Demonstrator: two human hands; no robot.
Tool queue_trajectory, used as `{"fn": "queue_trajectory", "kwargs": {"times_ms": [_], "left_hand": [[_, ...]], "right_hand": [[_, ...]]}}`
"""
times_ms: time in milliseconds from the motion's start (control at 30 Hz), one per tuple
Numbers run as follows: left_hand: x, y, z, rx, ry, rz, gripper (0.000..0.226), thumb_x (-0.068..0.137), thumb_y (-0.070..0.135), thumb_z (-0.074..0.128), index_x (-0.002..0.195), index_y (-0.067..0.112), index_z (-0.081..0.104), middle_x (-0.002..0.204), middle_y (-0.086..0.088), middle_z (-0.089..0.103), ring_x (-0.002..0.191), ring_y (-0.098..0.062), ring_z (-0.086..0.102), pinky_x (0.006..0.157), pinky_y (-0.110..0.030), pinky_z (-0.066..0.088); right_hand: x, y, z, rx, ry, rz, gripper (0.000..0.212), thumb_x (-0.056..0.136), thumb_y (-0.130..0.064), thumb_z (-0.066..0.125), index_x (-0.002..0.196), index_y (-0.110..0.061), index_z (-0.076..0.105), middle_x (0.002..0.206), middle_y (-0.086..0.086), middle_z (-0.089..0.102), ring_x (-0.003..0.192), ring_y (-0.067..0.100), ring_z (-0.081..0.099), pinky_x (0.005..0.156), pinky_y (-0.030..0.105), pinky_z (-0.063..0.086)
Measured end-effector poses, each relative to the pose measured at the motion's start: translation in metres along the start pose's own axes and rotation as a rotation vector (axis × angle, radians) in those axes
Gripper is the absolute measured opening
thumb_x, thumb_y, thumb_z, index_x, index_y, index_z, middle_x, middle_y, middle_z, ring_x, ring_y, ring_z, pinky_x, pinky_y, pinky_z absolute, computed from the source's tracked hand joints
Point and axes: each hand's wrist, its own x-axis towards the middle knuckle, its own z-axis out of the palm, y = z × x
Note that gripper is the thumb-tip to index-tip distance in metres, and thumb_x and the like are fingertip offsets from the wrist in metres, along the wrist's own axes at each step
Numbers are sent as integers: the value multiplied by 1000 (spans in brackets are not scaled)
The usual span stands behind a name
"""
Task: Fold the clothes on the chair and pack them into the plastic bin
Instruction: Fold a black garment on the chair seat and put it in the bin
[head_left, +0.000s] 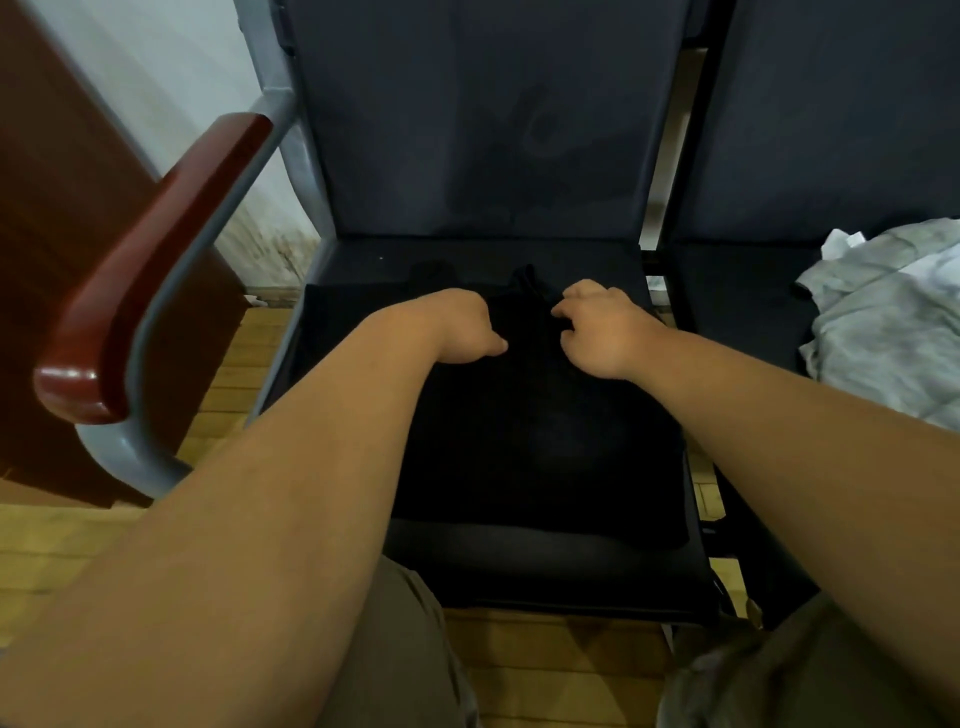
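Black garment (540, 441): lies spread flat on the seat of the dark chair (493, 156), covering most of the cushion; its near edge stops short of the seat's front edge, and its far end reaches towards the backrest.
Garment against the hands: both hands sit on its far end, near a small raised ridge of cloth; the bulk of the fabric lies between and under the two forearms, nearer the person.
Left hand (467, 327): knuckles up and wrist bent down onto the cloth, with the thumb lying against the fabric and pointing towards the other hand. The fingers bend away out of sight, so I cannot tell whether they grasp the cloth or only press it.
Right hand (602, 332): fingers curled, with the tips pinching the black fabric just beside the raised ridge.
Gap between the hands: narrow, with black cloth showing in it.
Pale clothes (883, 322): a crumpled grey-white heap on the neighbouring seat to the right, well apart from both hands.
Armrest (150, 270): red-brown wood on a grey metal frame, to the left of the seat.
Floor (228, 374): yellowish wood boards, showing under and beside the chair.
Person's legs (405, 649): in khaki cloth, close to the seat's front edge.
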Motion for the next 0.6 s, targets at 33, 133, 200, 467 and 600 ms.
{"fn": "queue_trajectory", "kwargs": {"times_ms": [33,133,200,467,600], "left_hand": [[3,1,1,1,-5,-5,46,101,49,65,136,18,66,135,-3,63,122,-25,60,96,-39,48],[8,-1,3,7,-15,-14,45,102,48,64,136,18,66,133,-3,63,121,-24,60,96,-37,48],[7,-3,3,0,-30,-30,40,102,48,64,129,19,68,124,-3,66,113,-23,63,96,-38,51],[3,-3,3,38,-58,-15,45,103,50,62,135,19,66,126,-3,64,112,-21,62,94,-36,51],[4,-4,2,31,-77,-18,46,103,50,62,136,19,65,129,-3,63,113,-22,62,96,-38,52]], "right_hand": [[1,1,1,-4,1,-7,55,103,-22,52,157,-24,47,163,-1,32,145,34,34,118,47,38],[5,3,1,-7,7,-10,61,100,-17,49,158,-34,44,165,0,29,147,35,31,118,47,38],[5,1,1,-21,-16,-4,66,99,-15,47,159,-40,40,169,0,24,149,36,28,121,48,35],[14,-18,2,-140,-42,42,61,106,-26,45,165,-27,31,173,6,14,154,38,21,125,50,27],[21,-10,5,45,47,100,67,111,-33,41,170,-28,9,176,5,7,158,37,16,126,50,25]]}}
